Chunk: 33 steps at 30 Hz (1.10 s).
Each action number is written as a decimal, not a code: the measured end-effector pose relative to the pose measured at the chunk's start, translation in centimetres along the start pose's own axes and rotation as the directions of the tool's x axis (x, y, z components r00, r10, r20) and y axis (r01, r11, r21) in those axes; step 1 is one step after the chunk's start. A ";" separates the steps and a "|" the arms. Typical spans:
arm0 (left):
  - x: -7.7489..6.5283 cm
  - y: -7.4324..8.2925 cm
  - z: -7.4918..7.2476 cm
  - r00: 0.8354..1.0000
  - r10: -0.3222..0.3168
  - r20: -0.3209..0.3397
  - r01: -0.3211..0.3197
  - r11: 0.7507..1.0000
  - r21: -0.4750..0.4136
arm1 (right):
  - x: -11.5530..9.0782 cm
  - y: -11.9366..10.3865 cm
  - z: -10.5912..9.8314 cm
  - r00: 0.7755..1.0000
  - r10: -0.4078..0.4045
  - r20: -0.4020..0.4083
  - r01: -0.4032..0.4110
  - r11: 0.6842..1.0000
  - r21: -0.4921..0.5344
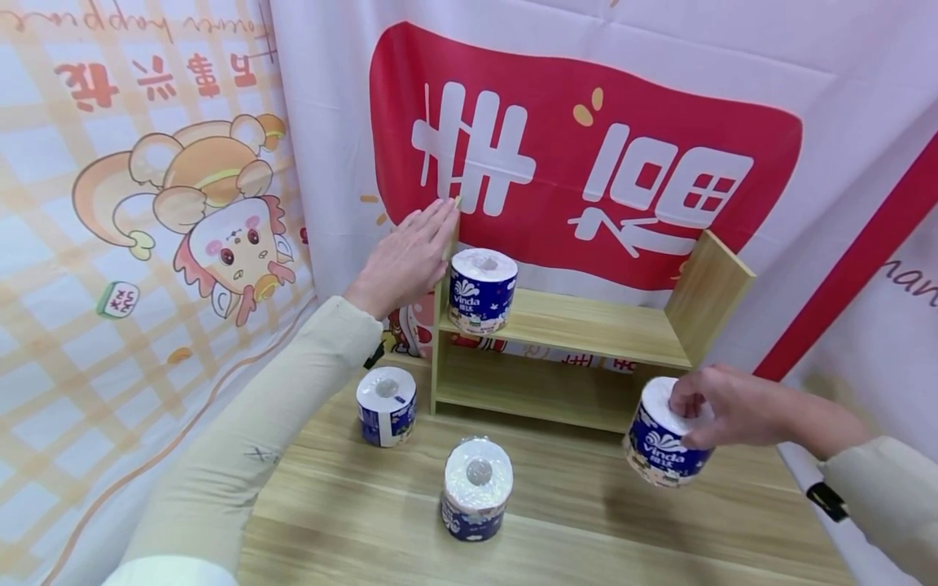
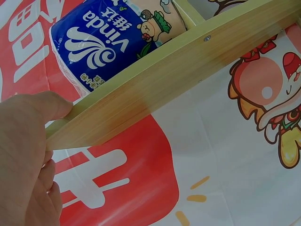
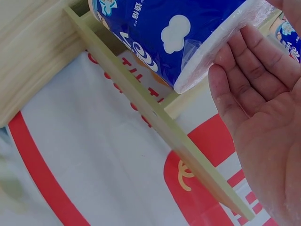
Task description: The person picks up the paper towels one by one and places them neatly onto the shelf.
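Note:
My left hand (image 1: 412,259) grips the upper edge of the left side panel of a small wooden shelf (image 1: 586,324); in the left wrist view the thumb lies on one face of the panel (image 2: 164,87) and the fingers on the other. Beside it, a wrapped toilet roll (image 1: 479,299) stands upright at the left end of the upper board. At the shelf's right front, my right hand (image 1: 740,409) holds a second blue-and-white toilet roll (image 1: 659,457) by its top, fingertips in the core. This roll is slightly tilted and off the table.
Two more toilet rolls stand on the wooden table (image 1: 564,537): one roll (image 1: 384,417) left of the shelf, another roll (image 1: 476,492) in front of it. The shelf's right side panel (image 1: 707,297) rises near the right hand. Printed curtains (image 1: 330,122) hang behind and at the sides.

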State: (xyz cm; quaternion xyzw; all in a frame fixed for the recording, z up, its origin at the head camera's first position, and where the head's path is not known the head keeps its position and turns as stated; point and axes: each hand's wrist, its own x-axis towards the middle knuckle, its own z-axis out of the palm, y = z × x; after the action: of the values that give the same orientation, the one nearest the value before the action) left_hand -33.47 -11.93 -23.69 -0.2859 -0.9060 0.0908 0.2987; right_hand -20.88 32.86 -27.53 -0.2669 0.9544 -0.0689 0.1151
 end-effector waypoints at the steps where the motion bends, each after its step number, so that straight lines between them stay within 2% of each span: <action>1: 0.0 0.0 0.0 1.000 -0.001 0.001 0.001 1.000 -0.001 | 0.1 -0.1 -0.2 1.000 0.005 0.003 -0.005 1.000 0.000; 9: 0.1 -0.1 0.1 1.000 -0.005 0.007 0.005 1.000 0.005 | 0.3 -0.6 -1.6 1.000 -0.004 -0.019 0.004 1.000 -0.013; 18: 0.1 -0.1 0.3 1.000 -0.007 0.009 0.007 1.000 -0.002 | 0.3 -0.7 -3.1 0.997 0.049 -0.053 -0.050 0.999 -0.013; 26: 0.1 -0.1 0.2 1.000 -0.008 0.020 0.008 1.000 -0.015 | 0.4 -0.9 -4.3 0.996 0.053 -0.071 -0.055 0.998 -0.025; 33: 0.0 0.0 0.1 1.000 -0.008 0.015 0.008 1.000 -0.007 | 0.8 -1.0 -5.7 0.992 0.041 -0.118 -0.047 0.998 -0.045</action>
State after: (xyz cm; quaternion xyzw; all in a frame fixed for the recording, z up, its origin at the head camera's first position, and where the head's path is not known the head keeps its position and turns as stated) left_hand -33.57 -11.95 -23.74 -0.2827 -0.9097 0.0883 0.2911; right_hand -22.47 32.01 -22.02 -0.2440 0.9665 -0.0591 0.0539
